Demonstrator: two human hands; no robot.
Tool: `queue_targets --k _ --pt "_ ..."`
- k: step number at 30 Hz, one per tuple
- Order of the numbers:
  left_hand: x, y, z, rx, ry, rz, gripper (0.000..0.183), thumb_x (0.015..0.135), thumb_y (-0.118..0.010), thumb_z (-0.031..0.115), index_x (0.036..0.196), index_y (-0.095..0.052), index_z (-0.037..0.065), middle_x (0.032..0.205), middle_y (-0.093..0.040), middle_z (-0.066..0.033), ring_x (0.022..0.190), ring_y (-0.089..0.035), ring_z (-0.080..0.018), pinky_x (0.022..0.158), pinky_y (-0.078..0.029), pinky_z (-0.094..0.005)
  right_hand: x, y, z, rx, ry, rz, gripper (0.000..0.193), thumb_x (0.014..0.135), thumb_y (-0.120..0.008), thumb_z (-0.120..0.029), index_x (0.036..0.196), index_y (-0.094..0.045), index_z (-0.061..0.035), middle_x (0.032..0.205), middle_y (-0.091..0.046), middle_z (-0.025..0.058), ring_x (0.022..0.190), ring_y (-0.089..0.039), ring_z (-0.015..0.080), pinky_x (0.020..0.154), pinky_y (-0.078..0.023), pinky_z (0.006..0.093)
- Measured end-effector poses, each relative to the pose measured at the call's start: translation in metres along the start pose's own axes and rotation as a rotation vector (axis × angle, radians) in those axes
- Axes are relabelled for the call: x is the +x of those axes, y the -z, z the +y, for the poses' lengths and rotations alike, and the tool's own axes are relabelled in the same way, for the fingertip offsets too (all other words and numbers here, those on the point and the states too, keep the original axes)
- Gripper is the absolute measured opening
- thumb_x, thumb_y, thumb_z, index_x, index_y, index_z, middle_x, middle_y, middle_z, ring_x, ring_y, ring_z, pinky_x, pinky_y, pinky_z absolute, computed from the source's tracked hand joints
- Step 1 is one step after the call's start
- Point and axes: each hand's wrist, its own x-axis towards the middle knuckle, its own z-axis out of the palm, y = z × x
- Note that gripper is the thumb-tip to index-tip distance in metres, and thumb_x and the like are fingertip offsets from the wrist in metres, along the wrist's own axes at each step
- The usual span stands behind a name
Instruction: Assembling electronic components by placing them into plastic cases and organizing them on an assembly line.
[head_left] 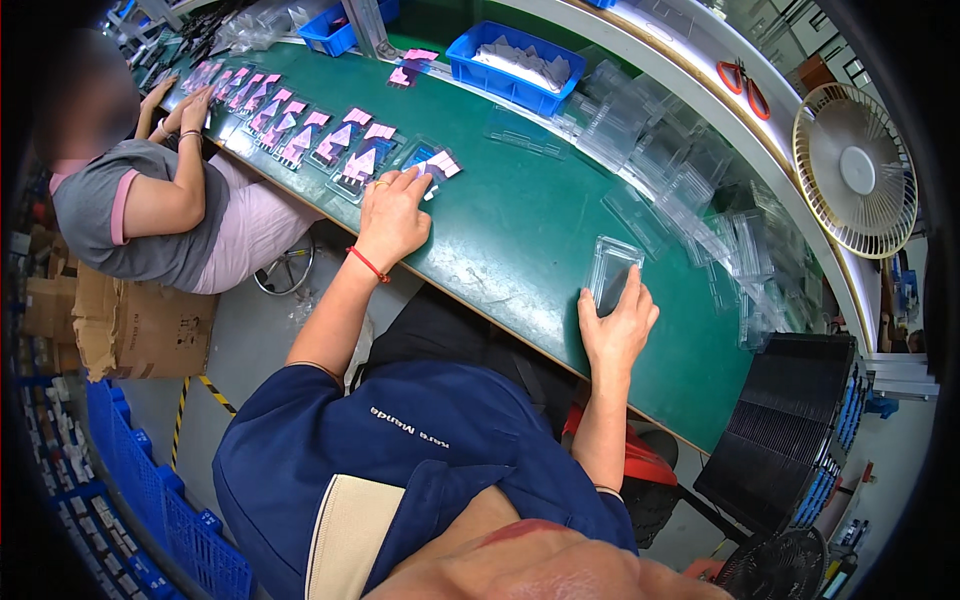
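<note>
My left hand (pixel 393 213) rests flat on the green belt (pixel 510 220), fingertips touching a clear tray with pink cards (pixel 432 163). A red string circles that wrist. My right hand (pixel 617 325) lies near the belt's front edge, its fingers pressing on an empty clear plastic tray (pixel 610 268). Neither hand lifts anything off the belt.
A row of filled pink-card trays (pixel 300 125) runs left toward a seated person (pixel 150 200). Loose clear trays (pixel 690 180) pile at the right. A blue bin (pixel 515 62) stands behind, a fan (pixel 855 170) far right, black stacked trays (pixel 790 430) lower right.
</note>
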Motion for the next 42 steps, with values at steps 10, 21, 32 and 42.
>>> queue_targets --k 10,21,32,42 --pt "-0.002 -0.011 -0.002 -0.036 -0.113 0.373 0.020 0.077 -0.065 0.006 0.096 -0.069 0.003 0.099 -0.069 -0.0092 0.082 -0.064 -0.0241 0.075 -0.047 -0.0352 -0.001 0.000 0.001 -0.002 0.003 0.013 0.078 0.070 -0.075 -0.031 0.135 -0.046 0.0007 0.122 -0.052 0.0278 0.108 -0.048 0.0405 0.093 -0.043 0.0469" --pt "0.007 -0.019 -0.005 0.123 -0.003 0.445 0.014 0.078 -0.067 0.014 0.089 -0.070 0.006 0.086 -0.062 -0.0066 0.077 -0.057 -0.0254 0.067 -0.046 -0.0375 -0.001 -0.001 0.000 -0.001 0.019 0.036 0.077 0.071 -0.075 -0.030 0.136 -0.047 -0.0002 0.122 -0.051 0.0271 0.107 -0.048 0.0400 0.092 -0.044 0.0467" --pt "0.004 -0.017 0.003 0.091 0.078 0.355 0.029 0.076 -0.076 0.029 0.090 -0.069 0.004 0.082 -0.061 -0.0084 0.074 -0.058 -0.0274 0.065 -0.047 -0.0386 0.000 -0.003 0.001 -0.015 0.026 0.039 0.076 0.071 -0.074 -0.030 0.136 -0.047 0.0001 0.123 -0.052 0.0282 0.107 -0.048 0.0406 0.092 -0.043 0.0475" --pt "0.009 -0.015 -0.041 0.088 0.354 0.107 0.071 0.090 -0.052 0.054 0.122 -0.056 -0.009 0.133 -0.051 -0.0271 0.128 -0.043 -0.0427 0.109 -0.030 -0.0511 -0.001 -0.004 0.001 -0.011 0.032 0.041 0.077 0.071 -0.075 -0.030 0.136 -0.047 0.0001 0.122 -0.052 0.0282 0.108 -0.048 0.0407 0.093 -0.043 0.0475"
